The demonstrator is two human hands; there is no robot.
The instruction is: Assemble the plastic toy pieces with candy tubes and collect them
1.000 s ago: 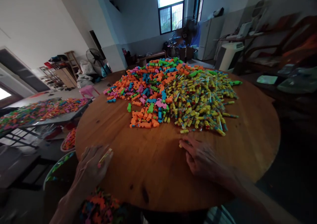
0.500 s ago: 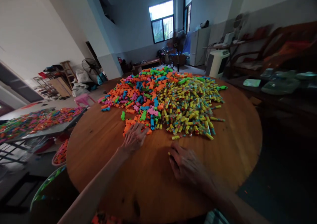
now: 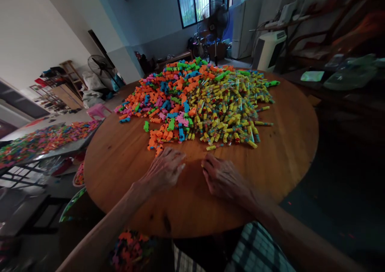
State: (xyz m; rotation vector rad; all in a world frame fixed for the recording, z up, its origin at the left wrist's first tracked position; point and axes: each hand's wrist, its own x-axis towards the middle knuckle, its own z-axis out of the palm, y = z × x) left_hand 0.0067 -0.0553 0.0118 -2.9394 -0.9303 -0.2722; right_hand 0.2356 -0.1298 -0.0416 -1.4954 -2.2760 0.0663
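Note:
My left hand (image 3: pixel 165 168) is over the wooden table just in front of the orange toy pieces (image 3: pixel 159 138), its fingers curled down and closed. What it holds, if anything, is hidden under the fingers. To its right, my right hand (image 3: pixel 221 174) rests on the table with fingers bent into a pinch. A small yellowish spot shows at its fingertips, too small to name. Ahead of both hands lies a heap of small plastic toy pieces (image 3: pixel 168 89) in orange, blue, green and pink. Against it, on the right, is a pile of yellow-wrapped clear tubes (image 3: pixel 228 107).
The round wooden table (image 3: pixel 288 160) fills the middle. On the left, a second table (image 3: pixel 72 144) bears more coloured pieces. A tub (image 3: pixel 70 202) stands by the left edge, and more pieces (image 3: pixel 129 246) lie below the near edge. A standing fan (image 3: pixel 215 23) is behind.
My left hand has drawn back from the orange pieces, toward my right hand, and its fingers have curled in. The two hands are closer together. The view has tilted downward.

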